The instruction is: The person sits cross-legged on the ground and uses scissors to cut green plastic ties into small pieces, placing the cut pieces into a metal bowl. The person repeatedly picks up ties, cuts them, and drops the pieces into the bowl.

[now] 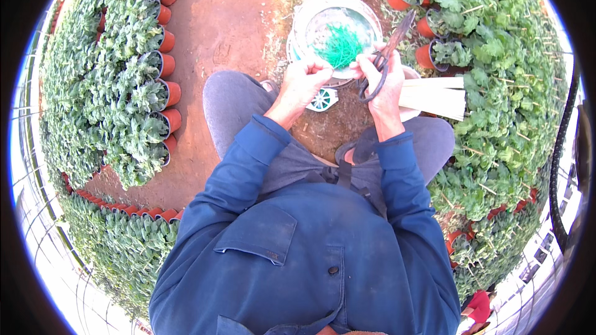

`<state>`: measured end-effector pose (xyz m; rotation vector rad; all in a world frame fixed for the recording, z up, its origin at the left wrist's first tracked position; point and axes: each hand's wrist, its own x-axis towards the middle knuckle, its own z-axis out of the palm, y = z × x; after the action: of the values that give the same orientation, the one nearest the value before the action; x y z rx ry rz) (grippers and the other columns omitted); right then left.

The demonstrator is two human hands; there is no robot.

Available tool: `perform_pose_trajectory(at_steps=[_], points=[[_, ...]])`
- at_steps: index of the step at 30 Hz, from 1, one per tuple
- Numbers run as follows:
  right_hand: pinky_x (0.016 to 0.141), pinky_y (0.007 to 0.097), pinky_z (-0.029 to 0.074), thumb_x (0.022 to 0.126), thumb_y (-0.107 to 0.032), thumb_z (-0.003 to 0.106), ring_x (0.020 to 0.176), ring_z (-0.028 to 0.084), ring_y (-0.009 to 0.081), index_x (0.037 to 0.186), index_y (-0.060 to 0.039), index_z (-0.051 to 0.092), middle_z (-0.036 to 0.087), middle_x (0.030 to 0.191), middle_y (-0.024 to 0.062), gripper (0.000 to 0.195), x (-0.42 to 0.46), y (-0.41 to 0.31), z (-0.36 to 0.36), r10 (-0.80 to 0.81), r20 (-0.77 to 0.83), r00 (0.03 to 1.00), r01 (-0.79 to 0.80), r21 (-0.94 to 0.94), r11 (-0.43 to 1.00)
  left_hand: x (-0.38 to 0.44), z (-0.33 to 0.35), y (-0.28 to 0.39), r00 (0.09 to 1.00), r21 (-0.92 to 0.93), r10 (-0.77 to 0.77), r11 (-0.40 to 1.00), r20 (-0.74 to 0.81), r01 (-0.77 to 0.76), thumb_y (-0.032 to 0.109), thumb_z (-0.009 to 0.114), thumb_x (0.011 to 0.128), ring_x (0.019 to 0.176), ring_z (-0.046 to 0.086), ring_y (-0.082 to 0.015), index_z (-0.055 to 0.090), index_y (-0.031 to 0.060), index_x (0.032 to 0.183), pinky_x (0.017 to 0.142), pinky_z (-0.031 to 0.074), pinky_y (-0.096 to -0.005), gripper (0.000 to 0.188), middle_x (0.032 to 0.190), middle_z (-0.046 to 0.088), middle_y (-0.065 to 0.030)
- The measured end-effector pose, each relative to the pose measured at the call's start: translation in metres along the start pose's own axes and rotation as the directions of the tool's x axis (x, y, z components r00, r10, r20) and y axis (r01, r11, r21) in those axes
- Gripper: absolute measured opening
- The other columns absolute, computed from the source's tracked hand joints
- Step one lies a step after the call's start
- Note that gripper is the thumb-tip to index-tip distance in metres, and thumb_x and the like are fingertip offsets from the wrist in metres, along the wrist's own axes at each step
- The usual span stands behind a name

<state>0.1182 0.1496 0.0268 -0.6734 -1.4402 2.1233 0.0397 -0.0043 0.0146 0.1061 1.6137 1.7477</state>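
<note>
My right hand [389, 81] holds a pair of dark, worn scissors [382, 61]. Their blades point up and to the right, past my fingers, and the loop handles lie across my palm. To the left, my left hand [302, 81] has thumb and forefinger pinched together; whether something thin is between them is too small to tell. Just beyond both hands, a heap of cut green ties [342, 47] lies on a round white tub [300, 18]. Below my left fingers, a white spool with green tie [322, 100] rests near the ground.
A bundle of pale flat sticks [435, 97] lies on a pale container [409, 112] beside my right knee. Potted leafy plants [125, 74] line the left side of a dirt path [223, 23]. More plants [493, 74] crowd the right. A person in red [479, 307] is behind, lower right.
</note>
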Motion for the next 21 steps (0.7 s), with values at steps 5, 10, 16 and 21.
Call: perform_pose_trajectory(at_steps=[5,10,16,21], points=[[0.057,0.0229,0.051,0.087,0.001,0.064,0.071,0.065,0.0149,0.120,0.0010,0.045,0.063,0.084,0.0096,0.038,-0.009,0.001,-0.014,0.044,0.063,0.997,-0.038,-0.080,0.996,0.002,-0.001,0.007,0.998,-0.053,-0.035,0.998,-0.047,0.032,0.016,0.069,0.086,0.054,0.047,-0.0030,0.063,0.0077,0.088,0.048,0.035,-0.0184,0.010,0.070,0.057,0.0048],[0.059,0.0201,0.045,0.086,-0.010,0.070,0.070,0.059,0.0082,0.122,0.0004,0.053,0.059,0.082,0.0017,0.041,-0.031,0.002,-0.032,0.202,0.134,0.970,-0.154,-0.306,0.940,0.005,-0.002,0.007,0.998,-0.200,-0.057,0.978,-0.033,0.049,0.015,0.068,0.088,0.053,0.047,-0.0036,0.063,0.0094,0.087,0.049,0.036,-0.0186,0.007,0.069,0.056,0.0050],[0.061,0.0206,0.041,0.084,-0.011,0.072,0.068,0.048,0.0062,0.123,-0.0011,0.056,0.051,0.079,-0.0024,0.043,-0.043,0.008,-0.040,0.176,0.223,0.959,-0.020,-0.566,0.824,0.006,-0.002,0.008,0.998,-0.302,-0.054,0.951,0.021,0.058,0.015,0.067,0.090,0.054,0.047,-0.0045,0.063,0.0100,0.087,0.051,0.038,-0.0192,0.007,0.068,0.055,0.0047],[0.060,0.0232,0.041,0.076,-0.019,0.079,0.066,0.044,0.0066,0.116,-0.0017,0.061,0.051,0.075,-0.0028,0.047,-0.042,0.010,-0.036,0.171,0.233,0.957,0.008,-0.613,0.790,0.006,-0.002,0.009,0.998,-0.248,-0.051,0.967,0.032,0.057,0.015,0.066,0.090,0.054,0.047,-0.0047,0.063,0.0093,0.087,0.051,0.037,-0.0194,0.007,0.066,0.054,0.0043]])
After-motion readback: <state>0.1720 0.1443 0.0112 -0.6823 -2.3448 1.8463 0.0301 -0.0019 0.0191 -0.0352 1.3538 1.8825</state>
